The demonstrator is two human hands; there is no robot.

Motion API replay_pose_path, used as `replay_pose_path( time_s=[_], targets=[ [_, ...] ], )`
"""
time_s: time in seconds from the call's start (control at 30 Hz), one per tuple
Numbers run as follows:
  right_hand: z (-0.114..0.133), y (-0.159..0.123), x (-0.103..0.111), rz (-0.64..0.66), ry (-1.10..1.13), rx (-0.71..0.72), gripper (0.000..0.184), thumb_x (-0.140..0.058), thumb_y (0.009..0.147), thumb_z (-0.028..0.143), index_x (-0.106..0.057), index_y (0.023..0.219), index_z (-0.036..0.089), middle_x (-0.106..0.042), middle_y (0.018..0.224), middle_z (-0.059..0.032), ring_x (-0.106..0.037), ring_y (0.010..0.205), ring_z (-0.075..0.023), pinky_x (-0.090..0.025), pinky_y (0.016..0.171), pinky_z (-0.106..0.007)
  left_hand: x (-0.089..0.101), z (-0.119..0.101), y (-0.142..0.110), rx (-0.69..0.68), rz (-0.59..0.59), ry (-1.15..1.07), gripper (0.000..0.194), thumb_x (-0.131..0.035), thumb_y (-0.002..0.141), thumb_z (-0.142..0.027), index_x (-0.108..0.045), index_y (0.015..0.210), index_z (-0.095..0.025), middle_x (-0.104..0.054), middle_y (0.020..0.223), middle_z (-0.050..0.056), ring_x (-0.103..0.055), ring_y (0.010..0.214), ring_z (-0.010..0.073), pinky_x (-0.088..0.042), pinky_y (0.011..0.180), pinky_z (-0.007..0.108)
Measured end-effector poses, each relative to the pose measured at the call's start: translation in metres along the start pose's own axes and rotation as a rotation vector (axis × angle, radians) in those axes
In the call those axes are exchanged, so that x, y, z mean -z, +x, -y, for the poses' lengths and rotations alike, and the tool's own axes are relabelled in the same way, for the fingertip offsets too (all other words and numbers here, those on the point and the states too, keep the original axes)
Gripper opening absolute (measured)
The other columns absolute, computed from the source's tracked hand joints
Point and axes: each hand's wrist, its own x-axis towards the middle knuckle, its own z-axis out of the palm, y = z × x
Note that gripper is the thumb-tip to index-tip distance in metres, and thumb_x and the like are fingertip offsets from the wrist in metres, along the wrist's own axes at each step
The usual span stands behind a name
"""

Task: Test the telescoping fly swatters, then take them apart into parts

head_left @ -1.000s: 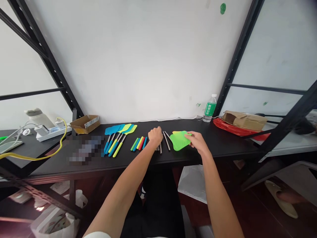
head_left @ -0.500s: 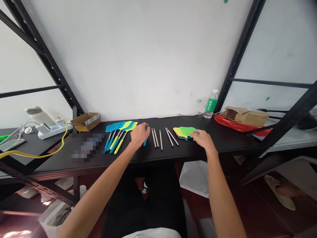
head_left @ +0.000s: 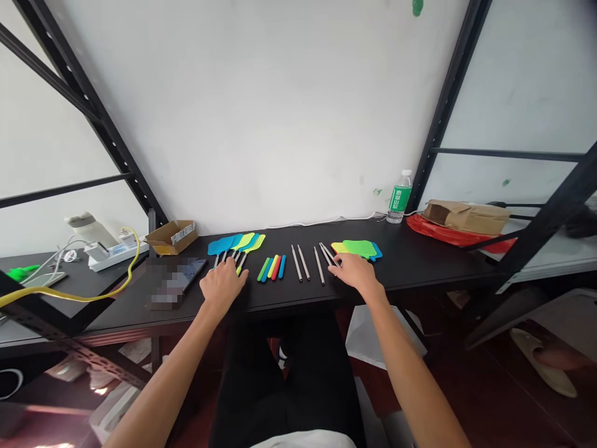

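"Where are the hands?"

"The left hand (head_left: 222, 287) lies open, palm down, over the lower shafts of the assembled fly swatters (head_left: 236, 244), left of the steel rods (head_left: 308, 262). It isn't clenched, and I can't see it gripping anything. The right hand (head_left: 355, 275) is open too, with its fingertips (head_left: 333, 267) at the rightmost rods."

"And the loose parts?"

"Coloured plastic handle grips (head_left: 272, 268) sit in a tight row just left of the rods. A stack of green, yellow and blue swatter heads (head_left: 357, 249) lies just right of them."

"What's all that lying on?"

"A black desk (head_left: 420, 274) against a white wall (head_left: 261, 112), with a green mark (head_left: 417, 6) high up, to the right of the rods."

"What else is around?"

"Well left of the rods are a cardboard box (head_left: 171, 238) and a pixelated patch (head_left: 172, 283) I can't make out. Well right of them stand a water bottle (head_left: 400, 196) and a kraft paper bag (head_left: 466, 218) on a red plastic bag (head_left: 448, 236). A black steel shelf upright (head_left: 448, 106) rises behind them, and a white plastic bag (head_left: 377, 339) sits on the dark wood floor (head_left: 489, 398) below the desk."
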Motion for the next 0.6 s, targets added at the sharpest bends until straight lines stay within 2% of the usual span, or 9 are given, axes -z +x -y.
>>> replay_pose_path(
  time_s=[0.17, 0.4, 0.6],
  targets=[
    [0.010, 0.002, -0.013, -0.004, -0.003, 0.100, 0.028, -0.060, 0.089, 0.033, -0.070, 0.114, 0.025, -0.071, 0.107, -0.0067, -0.065, 0.098, -0.0251, -0.044, 0.074, -0.030, -0.002, 0.001, 0.001, 0.012, 0.107, 0.016, 0.038, -0.047, 0.091, -0.047, -0.067, 0.103, -0.017, -0.072, 0.100, 0.017, -0.068, 0.097, 0.0389, -0.051, 0.074, 0.044],
    [0.029, -0.001, -0.033, -0.046, 0.041, 0.251, 0.025, -0.051, 0.095, 0.027, -0.070, 0.112, 0.028, -0.065, 0.112, -0.0065, -0.063, 0.101, -0.0230, -0.043, 0.075, -0.029, -0.007, -0.001, -0.007, 0.002, 0.095, -0.013, 0.035, -0.042, 0.094, -0.041, -0.067, 0.097, -0.016, -0.071, 0.098, 0.017, -0.068, 0.096, 0.0382, -0.049, 0.073, 0.042],
    [0.041, -0.007, -0.040, -0.095, 0.070, 0.328, 0.028, -0.049, 0.097, 0.031, -0.069, 0.117, 0.028, -0.066, 0.115, -0.0061, -0.061, 0.104, -0.0255, -0.044, 0.075, -0.031, -0.008, -0.006, -0.014, -0.002, 0.063, -0.051, 0.035, -0.037, 0.097, -0.037, -0.064, 0.103, -0.017, -0.072, 0.097, 0.016, -0.069, 0.094, 0.0362, -0.049, 0.072, 0.041]
  ],
)
